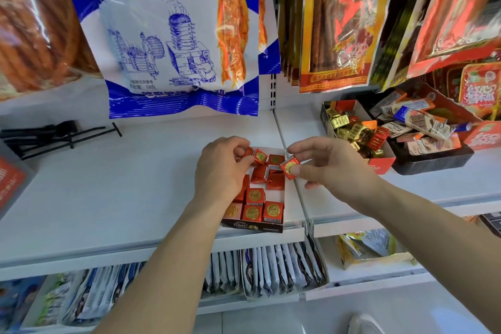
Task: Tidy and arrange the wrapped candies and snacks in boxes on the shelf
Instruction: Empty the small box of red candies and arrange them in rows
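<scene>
Small open cardboard box [252, 226]: matt white inside, dark printed front with a slight sheen.

In the box, red foil-wrapped square candies [254, 196]: shiny, creased at the folds, with gold seals and matt white barcode labels.

Under the box, white shelf board [122, 184]: smooth, satin, looks like painted metal.

Above the box, blue-and-white plastic snack bag [168, 35]: glossy, crinkled.

Right of the box, gold foil-wrapped candies [339, 123]: bright, wrinkled.

Left of the box, black plastic hooks [54, 134]: matt.

Bright, even light; edges bulge and blur, hanging packets glare.
</scene>
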Tool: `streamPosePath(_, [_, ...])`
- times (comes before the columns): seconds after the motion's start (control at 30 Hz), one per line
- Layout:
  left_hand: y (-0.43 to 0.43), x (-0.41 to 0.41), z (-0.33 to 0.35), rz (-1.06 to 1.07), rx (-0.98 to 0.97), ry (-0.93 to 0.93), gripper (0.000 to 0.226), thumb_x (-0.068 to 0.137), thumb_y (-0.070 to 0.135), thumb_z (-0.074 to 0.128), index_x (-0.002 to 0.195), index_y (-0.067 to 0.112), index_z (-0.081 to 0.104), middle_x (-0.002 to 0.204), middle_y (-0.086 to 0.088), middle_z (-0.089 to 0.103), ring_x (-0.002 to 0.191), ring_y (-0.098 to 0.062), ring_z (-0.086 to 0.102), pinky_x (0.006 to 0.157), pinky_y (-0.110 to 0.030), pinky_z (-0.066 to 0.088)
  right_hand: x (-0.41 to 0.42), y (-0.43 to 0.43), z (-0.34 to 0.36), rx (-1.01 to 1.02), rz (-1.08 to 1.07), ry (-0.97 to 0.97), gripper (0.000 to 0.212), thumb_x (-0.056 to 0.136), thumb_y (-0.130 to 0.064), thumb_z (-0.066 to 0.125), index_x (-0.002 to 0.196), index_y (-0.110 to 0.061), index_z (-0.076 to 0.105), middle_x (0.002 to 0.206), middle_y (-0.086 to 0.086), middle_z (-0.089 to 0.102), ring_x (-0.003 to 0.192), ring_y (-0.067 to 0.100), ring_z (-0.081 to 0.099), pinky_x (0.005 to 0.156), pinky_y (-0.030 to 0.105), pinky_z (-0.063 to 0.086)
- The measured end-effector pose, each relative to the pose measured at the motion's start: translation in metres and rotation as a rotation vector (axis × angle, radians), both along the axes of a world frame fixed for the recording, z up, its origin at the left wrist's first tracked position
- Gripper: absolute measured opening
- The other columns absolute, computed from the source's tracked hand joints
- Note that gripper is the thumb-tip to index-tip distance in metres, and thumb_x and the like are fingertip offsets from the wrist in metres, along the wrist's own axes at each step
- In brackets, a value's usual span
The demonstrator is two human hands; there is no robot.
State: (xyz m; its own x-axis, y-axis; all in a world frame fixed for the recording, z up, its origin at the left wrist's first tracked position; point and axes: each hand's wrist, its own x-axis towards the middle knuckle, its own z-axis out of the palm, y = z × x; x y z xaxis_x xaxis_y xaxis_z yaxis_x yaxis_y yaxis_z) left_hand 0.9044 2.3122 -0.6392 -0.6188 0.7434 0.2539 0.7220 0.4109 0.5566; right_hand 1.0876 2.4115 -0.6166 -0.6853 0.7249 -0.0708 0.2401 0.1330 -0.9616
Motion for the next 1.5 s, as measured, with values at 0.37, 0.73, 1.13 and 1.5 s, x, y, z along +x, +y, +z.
streamPosePath(0.37, [-0.037,0.011,0.032,-0.223,0.275,-0.370,0.033,0.098,0.012,0.056,0.121,0.033,0.065,0.119,0.006,0.059,0.099,-0.017,0.069,0.090,-0.037,0.058,-0.007,-0.015,0.014,-0.058,0.165,0.098,0.017,0.087,-0.003,0.071,0.099,-0.015,0.073,0.103,0.006,0.072,0.088,0.025,0.073,0.071,0.040,0.062])
streamPosePath(0.73, [-0.050,0.013,0.032,-0.267,0.267,-0.709,0.024,0.094,0.006,0.060,0.107,0.025,0.065,0.101,0.008,0.073,0.095,-0.007,0.069,0.077,-0.024,0.056,-0.019,-0.024,0.017,-0.075,0.139,0.163,0.020,0.084,-0.003,0.074,0.102,-0.007,0.069,0.097,0.015,0.071,0.084,0.024,0.073,0.074,0.035,0.062])
streamPosePath(1.13, [-0.053,0.010,0.034,-0.187,0.356,-0.675,0.022,0.095,0.012,0.062,0.092,0.030,0.075,0.082,0.006,0.069,0.074,-0.013,0.064,0.074,-0.032,0.058,-0.022,-0.022,0.017,-0.109,0.077,0.173,0.016,0.088,-0.007,0.071,0.104,-0.008,0.068,0.097,0.013,0.067,0.076,0.019,0.070,0.071,0.036,0.063])
streamPosePath(1.5, [-0.052,0.013,0.035,-0.137,0.428,-0.821,0.023,0.092,0.008,0.066,0.107,0.025,0.064,0.105,-0.003,0.071,0.092,-0.019,0.073,0.075,-0.031,0.058,-0.023,-0.023,0.015,-0.172,0.162,0.213,0.018,0.085,-0.001,0.071,0.102,-0.006,0.068,0.088,0.014,0.073,0.080,0.025,0.073,0.072,0.031,0.061])
